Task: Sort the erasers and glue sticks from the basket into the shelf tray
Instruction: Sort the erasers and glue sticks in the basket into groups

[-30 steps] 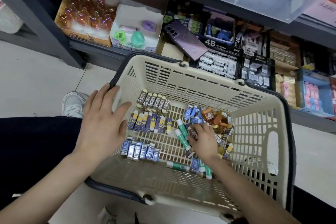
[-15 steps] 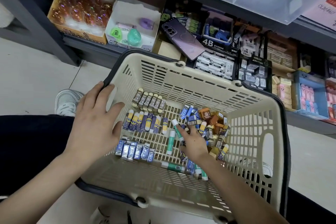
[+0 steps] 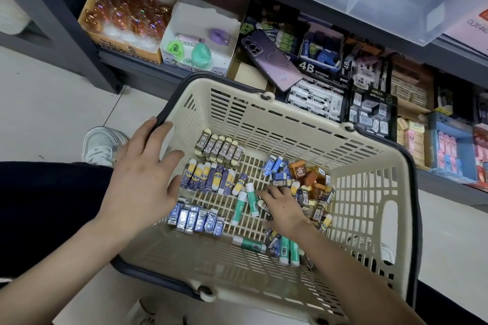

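Stationery shop, prob. Low metal shelf (image 3: 158, 71) just behind the plastic shopping basket (image 3: 369, 166) carries open retail display boxes: 4B erasers (image 3: 314, 97) behind basket's far rim, pink erasers (image 3: 449, 145) to its right, sharpeners (image 3: 200, 53) behind-left. Tiled floor (image 3: 52, 103) left of basket.

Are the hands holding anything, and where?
The left hand rests on the left rim of the basket. The right hand reaches into the eraser pile; whether it grips one cannot be told.
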{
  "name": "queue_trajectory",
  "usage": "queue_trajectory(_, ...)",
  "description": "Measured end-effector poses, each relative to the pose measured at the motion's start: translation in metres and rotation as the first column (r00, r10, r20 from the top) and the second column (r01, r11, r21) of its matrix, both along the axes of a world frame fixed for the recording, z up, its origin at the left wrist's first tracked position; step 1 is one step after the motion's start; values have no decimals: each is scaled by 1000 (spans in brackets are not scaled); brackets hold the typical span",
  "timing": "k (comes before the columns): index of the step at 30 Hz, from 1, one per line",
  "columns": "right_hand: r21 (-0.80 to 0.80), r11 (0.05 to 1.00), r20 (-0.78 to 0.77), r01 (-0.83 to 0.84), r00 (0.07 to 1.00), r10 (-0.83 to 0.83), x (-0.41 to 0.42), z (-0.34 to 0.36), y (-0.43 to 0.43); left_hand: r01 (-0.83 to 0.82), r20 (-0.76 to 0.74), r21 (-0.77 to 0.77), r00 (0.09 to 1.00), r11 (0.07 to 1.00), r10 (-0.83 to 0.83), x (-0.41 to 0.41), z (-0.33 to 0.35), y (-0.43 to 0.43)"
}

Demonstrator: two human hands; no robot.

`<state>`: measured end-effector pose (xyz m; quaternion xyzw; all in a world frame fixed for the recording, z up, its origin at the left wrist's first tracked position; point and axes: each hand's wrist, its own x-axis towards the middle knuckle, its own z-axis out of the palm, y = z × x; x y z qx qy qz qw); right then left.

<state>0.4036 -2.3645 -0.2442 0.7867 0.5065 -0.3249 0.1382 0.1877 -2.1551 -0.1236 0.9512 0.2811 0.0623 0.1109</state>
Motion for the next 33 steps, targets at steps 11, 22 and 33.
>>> queue_trajectory(11, 67, 995, -60, 77, 996, -73, -3, -12, 4, -3, 9, 23, 1000, 1000, 3, 0, -1, 0)
queue_trajectory(22, 97, 537, -726, 838, 428, -538, 4, 39, 3, -23, 208, 46, 978, 999, 13, 0, -3, 3)
queue_trajectory(33, -33, 561, -920, 827, 194, -340, -48, 135, 54, -61, -190, -957, 870, -283, 454, 33, 17, -61)
